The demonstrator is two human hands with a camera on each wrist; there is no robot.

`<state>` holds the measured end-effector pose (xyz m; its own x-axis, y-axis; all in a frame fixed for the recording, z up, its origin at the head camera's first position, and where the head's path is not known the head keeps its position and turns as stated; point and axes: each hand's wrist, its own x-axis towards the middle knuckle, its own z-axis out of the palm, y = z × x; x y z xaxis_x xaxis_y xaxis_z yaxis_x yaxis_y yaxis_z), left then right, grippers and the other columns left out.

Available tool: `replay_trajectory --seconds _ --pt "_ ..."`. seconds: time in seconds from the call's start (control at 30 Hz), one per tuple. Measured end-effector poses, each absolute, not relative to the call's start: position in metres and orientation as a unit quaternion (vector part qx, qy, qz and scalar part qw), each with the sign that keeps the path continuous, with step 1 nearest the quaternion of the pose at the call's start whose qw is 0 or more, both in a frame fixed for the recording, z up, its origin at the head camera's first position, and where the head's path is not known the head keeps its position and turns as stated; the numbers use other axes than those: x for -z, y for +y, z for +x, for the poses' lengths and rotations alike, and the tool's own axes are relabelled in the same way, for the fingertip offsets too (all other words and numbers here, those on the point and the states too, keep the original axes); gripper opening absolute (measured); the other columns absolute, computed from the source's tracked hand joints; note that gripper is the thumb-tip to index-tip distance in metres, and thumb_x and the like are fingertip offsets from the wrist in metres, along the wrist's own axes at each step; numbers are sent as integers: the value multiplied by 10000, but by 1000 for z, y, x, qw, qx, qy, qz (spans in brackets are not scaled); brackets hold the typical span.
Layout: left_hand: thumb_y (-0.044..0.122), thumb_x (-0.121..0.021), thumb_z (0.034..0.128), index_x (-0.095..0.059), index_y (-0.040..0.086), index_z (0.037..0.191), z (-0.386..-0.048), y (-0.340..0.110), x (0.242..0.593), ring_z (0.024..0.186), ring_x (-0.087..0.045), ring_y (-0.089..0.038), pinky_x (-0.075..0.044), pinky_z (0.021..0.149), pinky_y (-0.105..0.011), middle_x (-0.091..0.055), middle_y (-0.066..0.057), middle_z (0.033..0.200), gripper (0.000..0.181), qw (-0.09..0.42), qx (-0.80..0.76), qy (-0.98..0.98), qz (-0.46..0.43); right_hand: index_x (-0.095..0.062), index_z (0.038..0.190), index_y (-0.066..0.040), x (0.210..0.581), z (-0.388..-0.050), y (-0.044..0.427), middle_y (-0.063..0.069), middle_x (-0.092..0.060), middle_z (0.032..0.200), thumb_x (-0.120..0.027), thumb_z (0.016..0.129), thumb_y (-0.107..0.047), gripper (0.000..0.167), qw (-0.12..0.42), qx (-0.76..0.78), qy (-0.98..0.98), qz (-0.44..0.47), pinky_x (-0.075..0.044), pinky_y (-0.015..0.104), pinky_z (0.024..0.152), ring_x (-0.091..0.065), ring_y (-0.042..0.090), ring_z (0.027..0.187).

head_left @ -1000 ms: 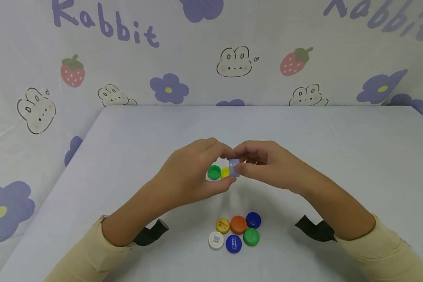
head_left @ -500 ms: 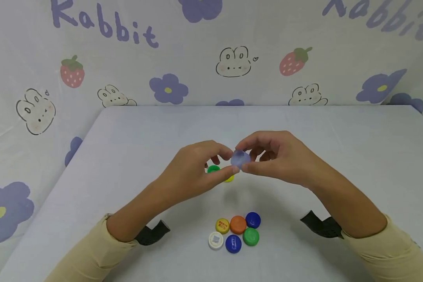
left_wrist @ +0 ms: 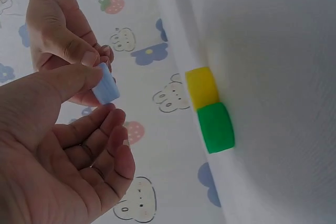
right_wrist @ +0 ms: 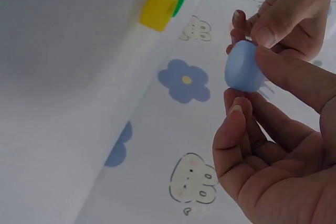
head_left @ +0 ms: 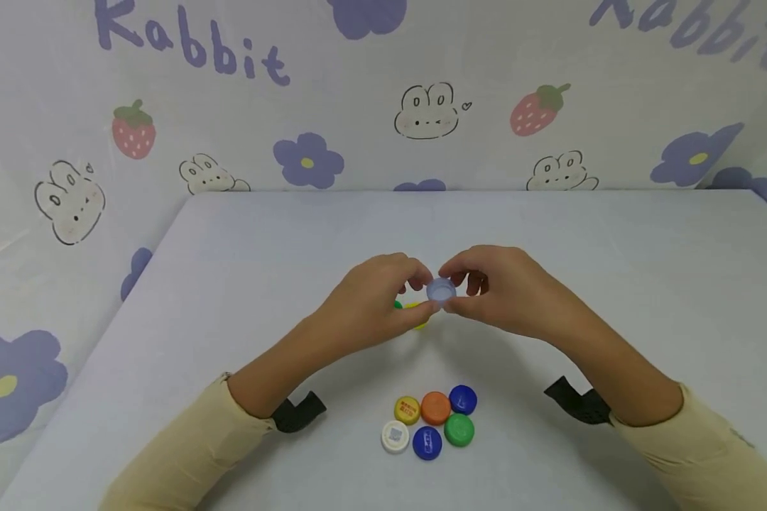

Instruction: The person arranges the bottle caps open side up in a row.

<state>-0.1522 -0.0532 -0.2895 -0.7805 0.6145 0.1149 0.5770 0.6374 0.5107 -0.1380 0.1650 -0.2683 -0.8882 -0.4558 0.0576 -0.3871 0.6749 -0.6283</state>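
A pale blue bottle cap (head_left: pixel 442 291) is held above the white table between both hands, its round face turned towards the head camera. My left hand (head_left: pixel 377 298) pinches it from the left, thumb along its lower edge. From the other side my right hand (head_left: pixel 505 287) grips it with thumb and forefinger. In the right wrist view the cap (right_wrist: pixel 244 66) shows its smooth side. Behind the left fingers lie a yellow cap (left_wrist: pixel 202 87) and a green cap (left_wrist: pixel 216 128), side by side on the table; the left hand partly hides them in the head view.
Nearer the body several bottle caps lie grouped: yellow (head_left: pixel 407 410), orange (head_left: pixel 436 408), white (head_left: pixel 395 436), green (head_left: pixel 459 430) and two blue, one being a blue cap (head_left: pixel 427 443). A printed rabbit cloth (head_left: pixel 358 92) hangs behind the table (head_left: pixel 613 284).
The pale blue cap has turned from edge-on to showing its round face, and has shifted slightly right. The right hand rose and then came down a little. The grouped caps stay put.
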Motion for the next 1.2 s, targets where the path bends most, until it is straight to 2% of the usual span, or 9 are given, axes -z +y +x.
replay_trajectory --seconds 0.47,0.73,1.0,1.2 --pt "295 -771 922 -739 90 1141 -169 -38 311 928 -545 -192 -468 771 -269 -635 -38 1000 302 72 -184 918 344 -716 1104 -11 287 -150 159 43 -642 836 -808 854 -57 271 117 269 933 -208 -509 324 664 -578 222 781" --pt "297 -769 916 -738 91 1162 -173 -31 314 947 -526 -209 -456 751 -283 -600 -28 1005 323 82 -149 924 342 -710 1121 6 297 -154 158 50 -645 838 -801 854 -49 288 129 246 938 -205 -522 319 676 -587 231 792" --pt "273 -777 913 -739 102 1168 -174 -30 316 935 -530 -203 -448 751 -280 -612 -28 1017 310 96 -143 923 344 -726 1118 13 305 -156 155 46 -603 772 -779 853 -33 275 139 241 938 -209 -462 313 634 -543 210 727" --pt "233 -786 905 -737 97 1174 -175 -31 319 914 -527 -203 -438 738 -285 -608 -30 999 305 103 -144 920 349 -721 1126 21 308 -156 153 47 -605 766 -781 851 -35 288 146 242 937 -204 -465 305 631 -542 204 714"
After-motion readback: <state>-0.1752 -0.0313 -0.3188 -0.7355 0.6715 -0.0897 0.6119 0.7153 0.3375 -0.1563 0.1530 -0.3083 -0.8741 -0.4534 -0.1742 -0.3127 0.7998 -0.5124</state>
